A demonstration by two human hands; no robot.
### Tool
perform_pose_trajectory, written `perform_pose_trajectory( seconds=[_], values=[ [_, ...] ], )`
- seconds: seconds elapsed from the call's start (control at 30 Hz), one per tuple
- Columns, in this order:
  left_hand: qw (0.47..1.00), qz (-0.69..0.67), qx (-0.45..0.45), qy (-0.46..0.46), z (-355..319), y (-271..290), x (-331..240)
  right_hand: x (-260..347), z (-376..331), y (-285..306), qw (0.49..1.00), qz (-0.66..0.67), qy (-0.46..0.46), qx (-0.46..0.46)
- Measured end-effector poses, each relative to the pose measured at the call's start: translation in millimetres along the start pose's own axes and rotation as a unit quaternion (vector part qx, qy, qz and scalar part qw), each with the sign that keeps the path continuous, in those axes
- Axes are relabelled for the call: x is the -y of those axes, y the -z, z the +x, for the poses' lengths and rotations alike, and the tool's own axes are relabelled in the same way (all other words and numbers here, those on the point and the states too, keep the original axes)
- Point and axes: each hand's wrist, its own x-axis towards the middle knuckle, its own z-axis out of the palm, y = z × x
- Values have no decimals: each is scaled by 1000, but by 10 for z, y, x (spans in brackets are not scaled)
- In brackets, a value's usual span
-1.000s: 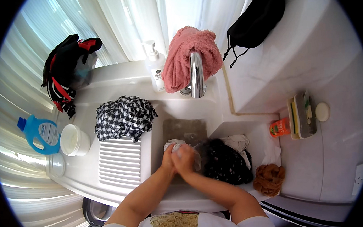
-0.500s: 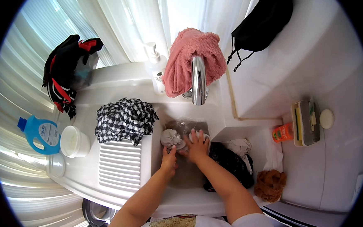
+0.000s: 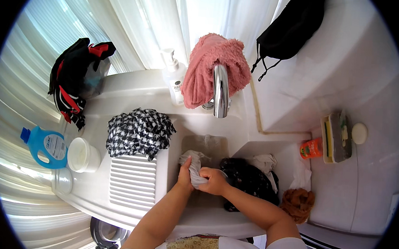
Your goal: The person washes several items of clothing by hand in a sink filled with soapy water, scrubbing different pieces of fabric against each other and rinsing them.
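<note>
A wet, whitish cloth is bunched and twisted between my hands, over the sink basin. My left hand is wrapped around its left side, thumb uppermost. On the other side my right hand grips the cloth in a fist. Just right of my right hand lies a dark, patterned garment, with a pale cloth behind it. The chrome faucet stands above the basin, and a pink fluffy towel hangs over it.
Left of the basin, a black-and-white checked cloth covers part of the ribbed washboard. A white tub, a blue detergent bottle and a white pump bottle stand around. At right are an orange container and a brown cloth.
The whitish cloth has come up nearer to me from the basin's far part. My right hand, spread on it before, has closed around it, and the cloth is now twisted.
</note>
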Motion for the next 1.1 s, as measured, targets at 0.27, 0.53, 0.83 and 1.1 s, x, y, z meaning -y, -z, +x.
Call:
perform_pose_trajectory(
  seconds=[0.27, 0.53, 0.83, 1.1],
  values=[
    [998, -5, 46, -32, -361, -523, 71, -52, -59, -6, 962, 163, -23, -219],
    [998, 30, -4, -48, -213, -211, 130, -132, 152, -441, 932, -105, -115, -329],
    [993, -21, 104, 45, -209, -162, 144, -40, 95, -619, 922, -110, -15, -371],
    [987, -73, 94, 106, -194, 102, 22, 312, 1, -618, 938, -115, 25, -325]
  ],
)
